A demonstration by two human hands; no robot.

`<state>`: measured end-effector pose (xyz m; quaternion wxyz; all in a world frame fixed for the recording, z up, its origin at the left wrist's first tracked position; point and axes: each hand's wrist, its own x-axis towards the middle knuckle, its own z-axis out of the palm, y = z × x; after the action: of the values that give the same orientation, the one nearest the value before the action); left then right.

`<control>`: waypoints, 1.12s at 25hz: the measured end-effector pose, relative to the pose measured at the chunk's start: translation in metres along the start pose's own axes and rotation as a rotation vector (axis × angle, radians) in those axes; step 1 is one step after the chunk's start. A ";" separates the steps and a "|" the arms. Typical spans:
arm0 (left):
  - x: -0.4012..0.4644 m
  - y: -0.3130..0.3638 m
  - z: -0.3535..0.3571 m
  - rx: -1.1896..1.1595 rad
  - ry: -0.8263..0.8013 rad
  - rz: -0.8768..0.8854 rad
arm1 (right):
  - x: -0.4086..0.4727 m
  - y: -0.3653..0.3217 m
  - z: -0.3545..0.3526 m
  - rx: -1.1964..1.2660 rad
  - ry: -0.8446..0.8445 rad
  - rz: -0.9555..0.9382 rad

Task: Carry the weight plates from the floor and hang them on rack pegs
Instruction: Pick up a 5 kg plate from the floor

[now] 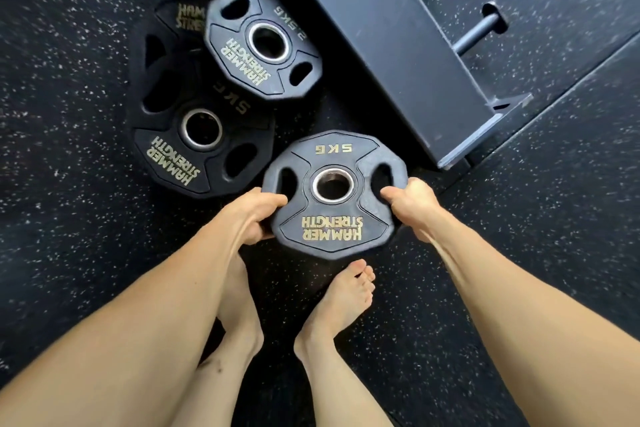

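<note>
A black 5 kg weight plate (334, 218) with gold lettering and a steel centre ring is held flat above the floor, in front of me. My left hand (251, 215) grips its left edge, thumb on top. My right hand (414, 204) grips its right edge at the handle slot. On the floor to the upper left lie a 2.5 kg plate (235, 55), another 5 kg plate (166, 156) and a larger plate (173, 19) partly hidden beneath them. The grey rack upright (391, 35) rises at the upper right, with steel pegs (476, 35) sticking out on its far side.
Black speckled rubber flooring (69, 184) lies all around. My two bare feet (349, 295) stand just under the held plate. The rack's base foot (512, 104) rests on the floor, beside a seam between mats.
</note>
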<state>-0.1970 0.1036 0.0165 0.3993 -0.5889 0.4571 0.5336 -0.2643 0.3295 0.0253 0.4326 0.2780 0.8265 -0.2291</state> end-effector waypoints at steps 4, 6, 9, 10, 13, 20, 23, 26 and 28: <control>-0.038 -0.020 -0.007 -0.069 0.019 0.068 | -0.041 0.008 -0.014 0.092 -0.043 0.022; -0.070 -0.028 -0.017 -0.074 0.050 0.140 | -0.078 0.009 -0.021 0.159 -0.054 0.020; -0.133 -0.031 -0.039 -0.100 0.062 0.230 | -0.147 0.004 -0.037 0.336 -0.069 -0.020; -0.158 -0.031 -0.047 -0.112 0.067 0.254 | -0.174 0.000 -0.044 0.389 -0.060 -0.054; -0.234 -0.032 -0.072 -0.137 0.102 0.318 | -0.250 -0.013 -0.067 0.467 -0.046 -0.137; -0.475 -0.036 -0.134 -0.271 0.087 0.537 | -0.452 -0.056 -0.146 0.522 0.019 -0.322; -0.550 -0.050 -0.159 -0.415 0.050 0.647 | -0.524 -0.068 -0.179 0.529 0.045 -0.484; -0.624 -0.075 -0.186 -0.477 0.077 0.809 | -0.600 -0.079 -0.206 0.549 0.041 -0.647; -0.664 -0.093 -0.198 -0.519 0.110 0.905 | -0.639 -0.085 -0.216 0.582 0.022 -0.712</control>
<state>-0.0635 0.0131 0.6972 -0.0547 -0.4394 0.5388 0.7167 -0.1463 0.2334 0.6883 0.2221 0.0889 0.7762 -0.5834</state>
